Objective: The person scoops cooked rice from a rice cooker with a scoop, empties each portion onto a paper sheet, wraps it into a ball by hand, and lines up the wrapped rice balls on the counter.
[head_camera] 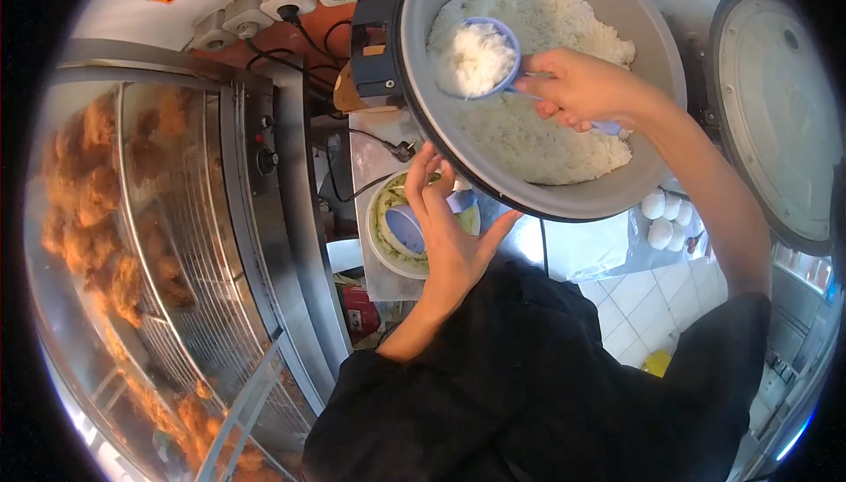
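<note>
My right hand [581,89] grips the handle of a blue plastic scoop [515,52], which is heaped with cooked white rice [481,59]. The scoop is over a large rice cooker pot [664,105], where more rice [548,145] covers much of the bottom. With fingers spread, my left hand [449,217] is at the pot's near left rim; its fingertips seem to touch the dark outer edge. Below that hand stands a round tub [373,231] with green residue inside. A second blue scoop [404,227] lies in the tub, partly hidden by my fingers.
A glass-fronted warming cabinet [251,184] with fried pieces on wire racks stands at left. The cooker's raised lid [780,118] is at right. A loose power plug [400,150] lies on the metal table [390,290]. Several white wrapped bundles [661,231] rest near the pot.
</note>
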Tool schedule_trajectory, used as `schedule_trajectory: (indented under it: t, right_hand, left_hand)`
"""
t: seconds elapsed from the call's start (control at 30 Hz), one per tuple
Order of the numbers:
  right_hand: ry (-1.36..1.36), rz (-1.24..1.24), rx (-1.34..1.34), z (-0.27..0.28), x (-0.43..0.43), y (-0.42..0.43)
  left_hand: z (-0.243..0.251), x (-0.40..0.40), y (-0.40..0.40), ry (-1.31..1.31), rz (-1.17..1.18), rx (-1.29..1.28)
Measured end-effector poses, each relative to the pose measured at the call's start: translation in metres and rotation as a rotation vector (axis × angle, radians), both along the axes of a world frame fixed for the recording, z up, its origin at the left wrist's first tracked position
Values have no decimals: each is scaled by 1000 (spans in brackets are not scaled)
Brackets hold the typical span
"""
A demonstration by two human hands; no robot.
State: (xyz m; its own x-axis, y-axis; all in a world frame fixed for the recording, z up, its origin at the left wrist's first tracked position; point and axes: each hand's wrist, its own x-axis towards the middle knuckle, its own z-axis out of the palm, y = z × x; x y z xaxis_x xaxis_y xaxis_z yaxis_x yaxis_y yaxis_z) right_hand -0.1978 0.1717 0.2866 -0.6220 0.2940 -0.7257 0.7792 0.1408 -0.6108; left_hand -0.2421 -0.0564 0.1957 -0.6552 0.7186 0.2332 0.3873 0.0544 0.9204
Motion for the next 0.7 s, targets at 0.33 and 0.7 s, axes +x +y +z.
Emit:
schedule_trajectory:
  t: [0.33,0.7]
  right_hand:
    - [363,-423,-441,57,114,-22]
    - [458,-1056,-520,-12,293,-137]
  left_hand:
    - [-2,-5,-12,30,-6,-25]
    - [-88,106,-5,-77,-943,-265]
